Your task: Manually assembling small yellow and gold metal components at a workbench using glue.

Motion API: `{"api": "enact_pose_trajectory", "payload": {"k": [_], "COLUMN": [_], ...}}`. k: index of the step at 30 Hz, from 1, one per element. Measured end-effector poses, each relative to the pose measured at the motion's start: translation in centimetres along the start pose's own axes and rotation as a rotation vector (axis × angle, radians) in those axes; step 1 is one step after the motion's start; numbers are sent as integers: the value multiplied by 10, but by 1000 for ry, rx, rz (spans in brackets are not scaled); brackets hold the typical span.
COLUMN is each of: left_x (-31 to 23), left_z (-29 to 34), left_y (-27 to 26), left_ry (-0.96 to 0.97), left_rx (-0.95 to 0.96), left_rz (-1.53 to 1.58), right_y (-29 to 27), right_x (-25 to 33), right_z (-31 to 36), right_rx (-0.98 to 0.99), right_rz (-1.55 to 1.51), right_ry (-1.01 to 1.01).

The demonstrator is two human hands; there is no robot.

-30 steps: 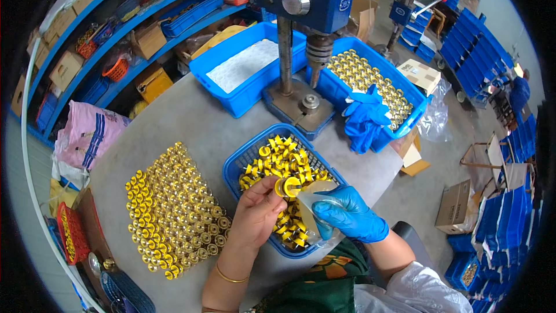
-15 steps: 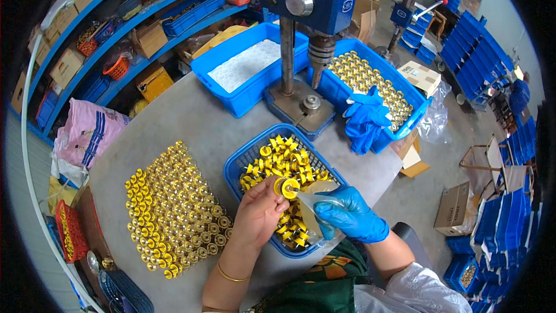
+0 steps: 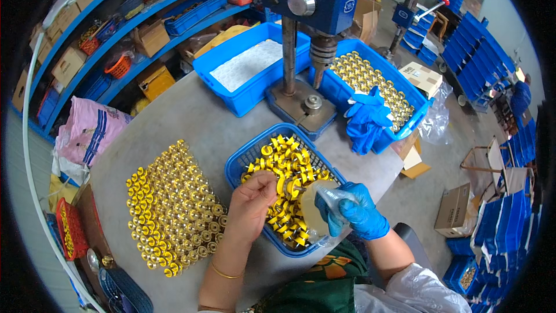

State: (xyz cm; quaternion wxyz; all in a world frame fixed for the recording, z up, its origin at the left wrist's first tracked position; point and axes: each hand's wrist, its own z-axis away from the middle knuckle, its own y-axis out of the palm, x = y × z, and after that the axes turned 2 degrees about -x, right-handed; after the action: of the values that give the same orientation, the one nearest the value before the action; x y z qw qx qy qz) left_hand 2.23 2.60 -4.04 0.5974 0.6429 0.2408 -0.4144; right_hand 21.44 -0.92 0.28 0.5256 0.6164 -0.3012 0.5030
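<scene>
Right hand (image 3: 360,211) blue-gloved, left wrist (image 3: 236,255) — thin gold bangle (image 3: 225,275), whitish sleeve (image 3: 420,287), dark-green patterned garment (image 3: 327,294)

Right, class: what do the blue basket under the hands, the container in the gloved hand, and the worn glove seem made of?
Basket: probably moulded plastic, smooth; its walls show regular holes.
Container: likely thin plastic, glossy; it is translucent and catches highlights.
Glove: perhaps nitrile or latex, slightly shiny; it fits closely and wrinkles.
</scene>
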Motion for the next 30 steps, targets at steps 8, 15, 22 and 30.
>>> {"api": "enact_pose_trajectory", "payload": {"k": [8, 15, 22, 30], "left_x": [-23, -6, 2, 6], "left_z": [1, 8, 9, 0], "left_y": [24, 28, 31, 12], "left_ry": [384, 460, 540, 390], "left_rx": [50, -19, -51, -152], "left_rz": [-686, -624, -707, -374], "right_y": [10, 7, 16, 8], "right_x": [4, 5, 5, -9], "right_z": [-16, -12, -10, -9], "right_rx": [-14, -121, -157, -273], "right_rz": [413, 103, 61, 48], "right_ry": [-28, 75, -8, -146]}}
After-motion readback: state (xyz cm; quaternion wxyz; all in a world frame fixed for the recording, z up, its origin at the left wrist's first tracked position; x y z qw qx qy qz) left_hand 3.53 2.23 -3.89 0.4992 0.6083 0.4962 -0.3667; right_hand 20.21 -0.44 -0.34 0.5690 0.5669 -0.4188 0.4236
